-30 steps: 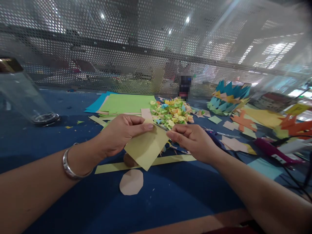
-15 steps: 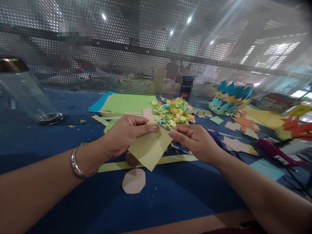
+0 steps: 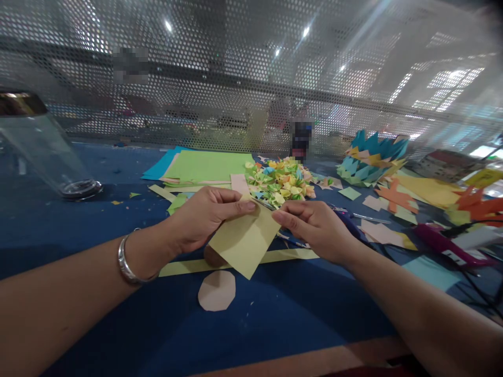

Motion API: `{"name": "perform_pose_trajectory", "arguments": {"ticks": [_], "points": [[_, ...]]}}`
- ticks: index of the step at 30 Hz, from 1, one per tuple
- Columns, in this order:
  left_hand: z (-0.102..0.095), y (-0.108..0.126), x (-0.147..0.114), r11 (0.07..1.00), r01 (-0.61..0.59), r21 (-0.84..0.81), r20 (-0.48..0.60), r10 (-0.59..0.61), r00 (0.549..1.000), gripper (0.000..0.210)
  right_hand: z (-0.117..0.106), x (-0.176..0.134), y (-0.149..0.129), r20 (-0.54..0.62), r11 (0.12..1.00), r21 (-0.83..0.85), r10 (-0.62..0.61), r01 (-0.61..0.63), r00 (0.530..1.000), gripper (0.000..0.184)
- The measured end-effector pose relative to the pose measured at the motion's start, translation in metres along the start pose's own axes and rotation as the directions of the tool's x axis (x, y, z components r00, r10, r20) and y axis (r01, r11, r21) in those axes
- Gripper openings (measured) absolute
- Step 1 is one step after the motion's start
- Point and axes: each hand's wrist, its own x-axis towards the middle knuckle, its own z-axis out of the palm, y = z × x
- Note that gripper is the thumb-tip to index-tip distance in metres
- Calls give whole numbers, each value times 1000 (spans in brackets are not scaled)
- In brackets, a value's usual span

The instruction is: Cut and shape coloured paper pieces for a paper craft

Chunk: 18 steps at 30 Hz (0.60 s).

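My left hand (image 3: 212, 214) pinches the upper left edge of a pale yellow paper sheet (image 3: 247, 238), thumb on top. My right hand (image 3: 314, 228) is closed around a thin grey metal tool (image 3: 263, 203), which lies along the sheet's upper edge; its exact kind is hidden by the fingers. The sheet hangs tilted between the hands, one corner pointing down. Beneath it lie a long pale yellow strip (image 3: 184, 268) and a brown round thing (image 3: 214, 256), partly covered. Nearer to me rests a pinkish paper disc (image 3: 217, 290) on the blue table.
Behind my hands sits a heap of folded paper flowers (image 3: 285, 180), beside stacked green sheets (image 3: 212, 166). A blue-topped paper crown (image 3: 373, 157), paper scraps and a purple glue gun (image 3: 451, 246) with cables lie right. A glass bottle (image 3: 43, 146) lies left. Perforated metal (image 3: 220, 68) stands behind.
The sheet and my left hand have shifted very slightly to the right, and the sheet's lower corner sits a little lower. Both hands keep their grips.
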Motion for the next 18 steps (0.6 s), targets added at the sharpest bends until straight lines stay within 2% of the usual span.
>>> {"name": "perform_pose_trajectory", "arguments": {"ticks": [18], "points": [[0,-2,-1,1000,11,-1,36,-11,999,24,0,1,-2,-1,999,-52,8,-8,1000,48]]}}
